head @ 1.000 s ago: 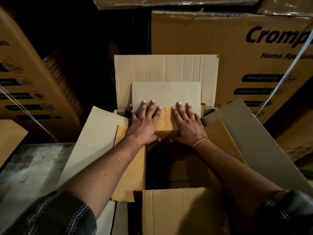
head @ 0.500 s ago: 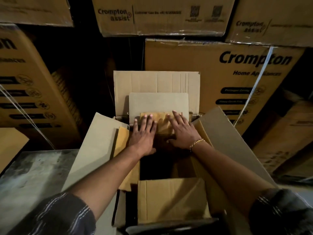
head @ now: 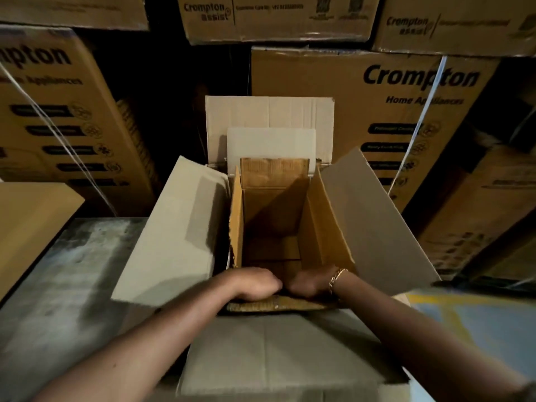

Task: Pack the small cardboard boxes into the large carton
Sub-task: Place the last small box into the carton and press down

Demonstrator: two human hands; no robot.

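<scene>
The large carton stands open in front of me, its pale flaps spread left, right, far and near. Inside it sits a brown small cardboard box, also open at the top, with its far flap folded back against the carton's far flap. My left hand and my right hand lie side by side on the brown near flap. Their fingers curl down over its edge into the box and are hidden there. The box's inside is dark and shows only its bottom flaps.
Printed appliance cartons are stacked close behind and on both sides, some bound with white strapping. A grey worn surface lies at the left with a flat cardboard sheet on it. A blue and yellow surface shows at the right.
Both hands left the far flap, where they pressed flat, and came back to the near edge. The brown box's flaps now stand open and its inside is exposed.
</scene>
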